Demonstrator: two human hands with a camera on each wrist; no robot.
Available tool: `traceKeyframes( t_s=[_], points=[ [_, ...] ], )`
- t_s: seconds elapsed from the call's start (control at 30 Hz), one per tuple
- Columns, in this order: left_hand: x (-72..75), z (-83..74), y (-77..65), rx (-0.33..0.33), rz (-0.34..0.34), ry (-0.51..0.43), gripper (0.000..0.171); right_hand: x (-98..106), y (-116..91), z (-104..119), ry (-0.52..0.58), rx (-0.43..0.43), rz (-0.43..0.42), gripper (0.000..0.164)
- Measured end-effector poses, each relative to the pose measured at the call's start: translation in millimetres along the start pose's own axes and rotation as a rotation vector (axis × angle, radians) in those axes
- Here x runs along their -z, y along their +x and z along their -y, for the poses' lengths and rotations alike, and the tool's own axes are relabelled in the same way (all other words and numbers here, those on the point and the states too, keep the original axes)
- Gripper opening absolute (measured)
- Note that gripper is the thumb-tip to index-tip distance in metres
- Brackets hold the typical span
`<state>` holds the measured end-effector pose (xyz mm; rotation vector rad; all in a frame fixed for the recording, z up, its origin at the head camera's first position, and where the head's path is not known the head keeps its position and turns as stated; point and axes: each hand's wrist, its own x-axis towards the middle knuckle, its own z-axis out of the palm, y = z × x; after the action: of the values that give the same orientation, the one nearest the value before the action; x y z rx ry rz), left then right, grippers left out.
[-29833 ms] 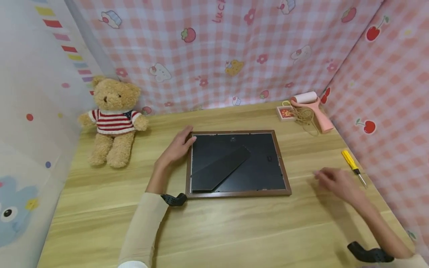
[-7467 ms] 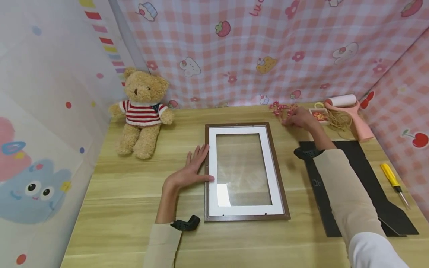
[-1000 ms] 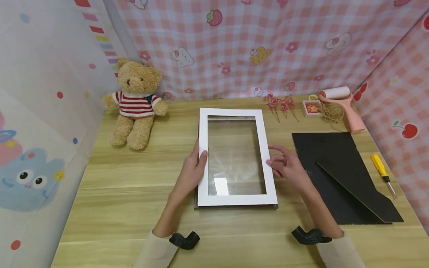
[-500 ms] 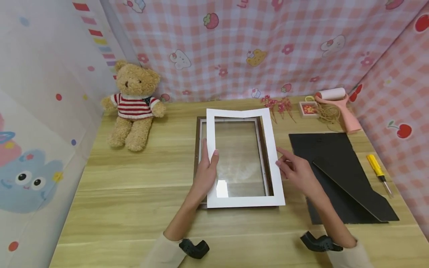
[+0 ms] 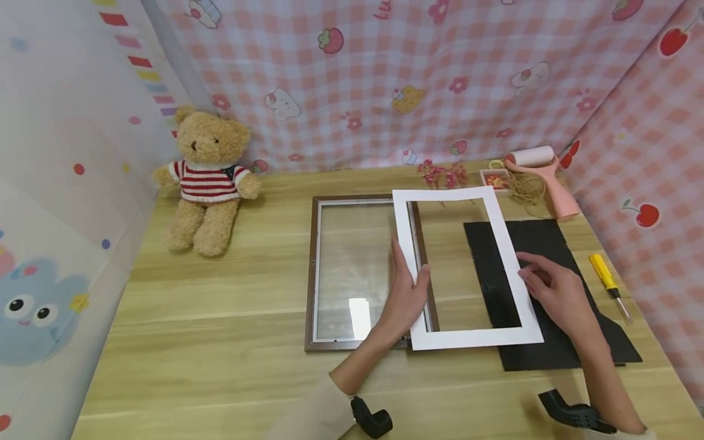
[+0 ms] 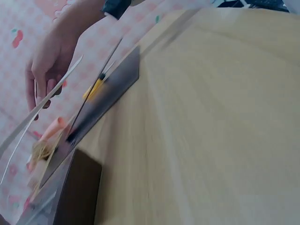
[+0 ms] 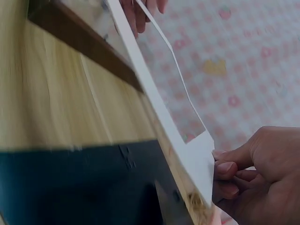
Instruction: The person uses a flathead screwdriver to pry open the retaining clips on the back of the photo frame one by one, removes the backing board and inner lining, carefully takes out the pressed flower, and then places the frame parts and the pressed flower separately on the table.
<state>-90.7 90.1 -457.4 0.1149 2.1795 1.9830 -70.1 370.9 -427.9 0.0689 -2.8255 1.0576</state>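
Note:
Between my two hands a white picture mat (image 5: 476,338) is held up, overlapping the right part of the brown picture frame (image 5: 312,275) in the head view. My left hand (image 5: 406,299) holds the mat's left strip, thumb on top. At the opposite strip my right hand (image 5: 558,293) pinches the edge between thumb and fingers, as the right wrist view also shows for the mat (image 7: 199,159). The picture frame lies on the table with its glass (image 5: 352,263) inside. To its right, partly under the mat, lies the black backing board (image 5: 528,235).
A teddy bear (image 5: 206,177) sits at the back left. Along the back right are pink dried flowers (image 5: 440,174), a small box (image 5: 494,180), twine (image 5: 525,188) and a pink lint roller (image 5: 555,189). A yellow screwdriver (image 5: 604,272) lies near the right edge.
Half a minute ago the frame lay backed. The backing board has since come off to the right, and flowers were set at the back. Both hands have just lifted the mat off the frame, rightward.

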Motion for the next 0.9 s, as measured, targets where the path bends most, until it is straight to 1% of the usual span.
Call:
traceKeyframes(
  t_s=[0.1, 0.17, 0.27, 0.33, 0.4, 0.47, 0.53, 0.6, 0.63, 0.7, 0.73, 0.8, 0.9],
  points=[
    [-14.1, -2.8, 1.5, -0.011, 0.018, -0.005, 0.088, 8.1, -4.6, -10.3, -0.018, -0.062, 0.003, 0.034],
    [-21.2, -5.1, 2.9, -0.023, 0.022, -0.003, 0.087, 12.6, -6.5, -16.0, -0.031, -0.086, 0.003, 0.035],
    [-30.7, -7.9, 3.9, -0.021, 0.029, -0.008, 0.086, 17.8, -8.6, -23.8, -0.041, -0.112, 0.006, 0.035],
    [-38.8, -3.2, 6.2, -0.023, 0.019, 0.003, 0.087, 19.9, -10.5, -28.4, -0.041, -0.134, 0.014, 0.036],
    [-48.5, 6.8, 10.1, -0.029, -0.001, 0.011, 0.09, 20.9, -12.4, -32.6, -0.031, -0.148, 0.016, 0.036],
    [-56.2, 16.2, 13.4, -0.051, -0.026, 0.026, 0.093, 19.9, -13.4, -36.0, -0.023, -0.146, 0.005, 0.036],
    [-60.8, 20.1, 14.1, -0.087, -0.047, 0.043, 0.095, 18.4, -13.2, -38.6, -0.011, -0.147, -0.002, 0.036],
    [-63.9, 25.5, 14.3, -0.144, -0.064, 0.086, 0.095, 17.1, -12.6, -40.5, -0.006, -0.148, -0.009, 0.036],
    [-64.4, 25.7, 13.4, -0.172, -0.065, 0.114, 0.094, 16.8, -12.1, -41.6, -0.005, -0.153, -0.008, 0.036],
    [-64.6, 23.8, 9.9, -0.205, -0.051, 0.157, 0.092, 16.9, -12.0, -43.8, -0.008, -0.172, 0.0, 0.035],
    [-65.5, 25.9, 9.8, -0.215, -0.043, 0.185, 0.092, 17.0, -12.2, -45.2, -0.011, -0.177, 0.001, 0.035],
    [-64.3, 22.3, 7.6, -0.214, -0.017, 0.241, 0.091, 16.8, -13.4, -48.9, -0.015, -0.178, -0.001, 0.034],
    [-60.7, 13.8, 5.6, -0.173, 0.027, 0.343, 0.091, 15.5, -15.7, -54.5, -0.026, -0.169, -0.011, 0.032]
  ],
)
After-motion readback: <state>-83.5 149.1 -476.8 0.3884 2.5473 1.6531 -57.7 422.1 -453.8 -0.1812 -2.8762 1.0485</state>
